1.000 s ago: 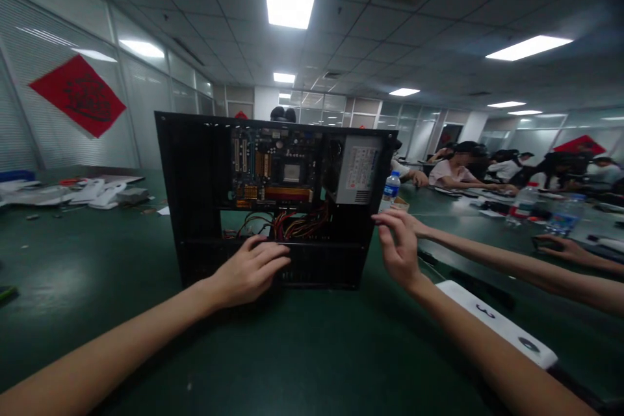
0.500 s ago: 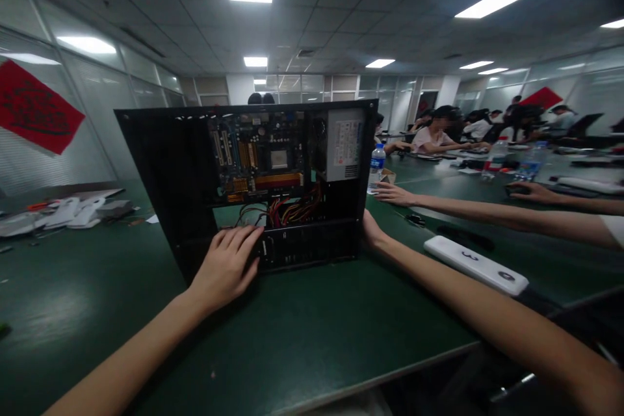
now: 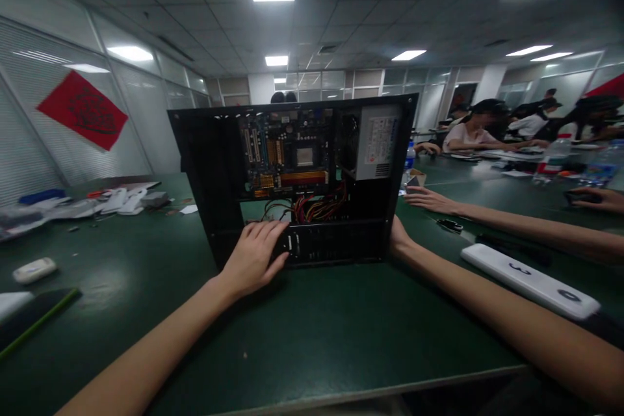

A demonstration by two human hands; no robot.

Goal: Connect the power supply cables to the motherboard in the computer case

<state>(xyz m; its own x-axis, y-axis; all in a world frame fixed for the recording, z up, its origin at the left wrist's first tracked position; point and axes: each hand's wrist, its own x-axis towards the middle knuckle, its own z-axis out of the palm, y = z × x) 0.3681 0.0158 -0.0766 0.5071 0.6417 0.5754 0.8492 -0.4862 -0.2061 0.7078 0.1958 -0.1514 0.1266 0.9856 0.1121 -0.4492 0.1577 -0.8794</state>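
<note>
An open black computer case (image 3: 205, 169) stands upright on the dark green table (image 3: 312, 331), its inside facing me. A motherboard (image 3: 287, 156) and a grey power supply (image 3: 377, 143) sit in its upper half, with red and yellow cables (image 3: 316, 208) hanging below. My left hand (image 3: 253, 257) lies flat, fingers stretched, on the lower front panel of the case. My right hand (image 3: 397, 240) presses against the case's lower right edge; its fingers are hidden behind the case wall.
A white bar marked with numbers (image 3: 529, 279) lies at right. Another person's hand (image 3: 429, 198) and arm rest on the table beyond it. A water bottle (image 3: 408, 159) stands behind the case. White parts (image 3: 121, 200) lie at left; several people sit far right.
My right hand has gone from the air beside the case to its lower right edge. My view has shifted; the left hand has stayed on the lower panel.
</note>
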